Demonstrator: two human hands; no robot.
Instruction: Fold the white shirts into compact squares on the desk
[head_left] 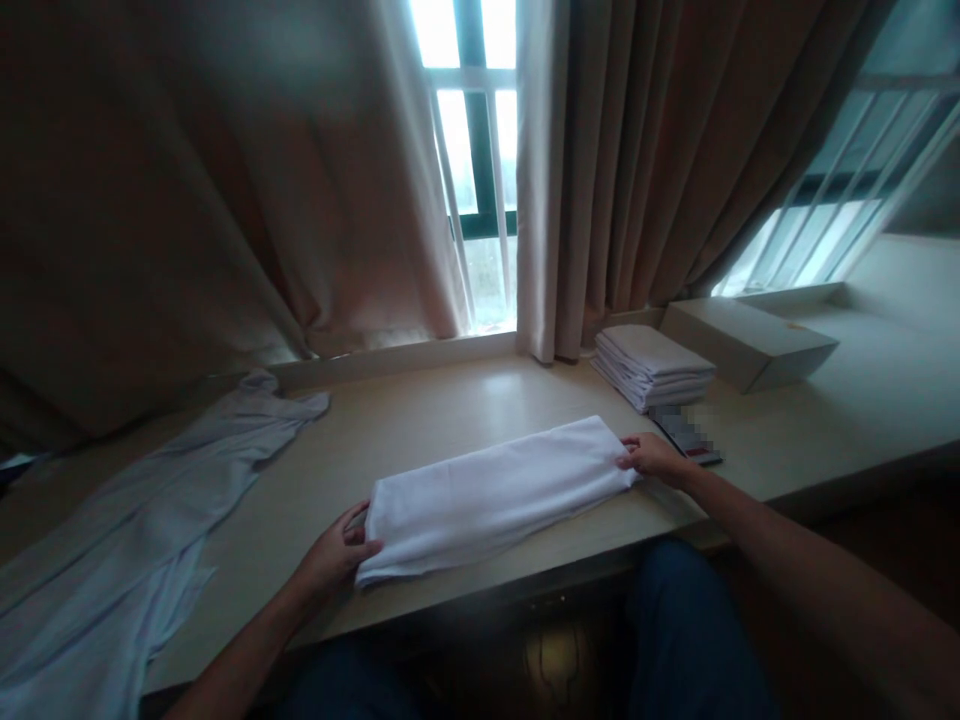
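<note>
A white cloth (495, 495), folded into a long strip, lies on the pale tabletop in front of me. At its left end, my left hand (341, 548) grips the edge, thumb on top and fingers partly behind it. My right hand (652, 458) pinches the opposite end between thumb and fingers. Between the two hands the strip looks fairly flat, with its layers showing along the near edge. Some fingertips are hidden under or behind the fabric.
Loose white cloth (157, 510) sprawls over the table's left side. A stack of folded white cloths (652, 365) stands at the back right, beside a pale box (750, 340). A dark flat item (686, 435), partly blurred, lies before the stack. Brown curtains (600, 180) hang behind the table.
</note>
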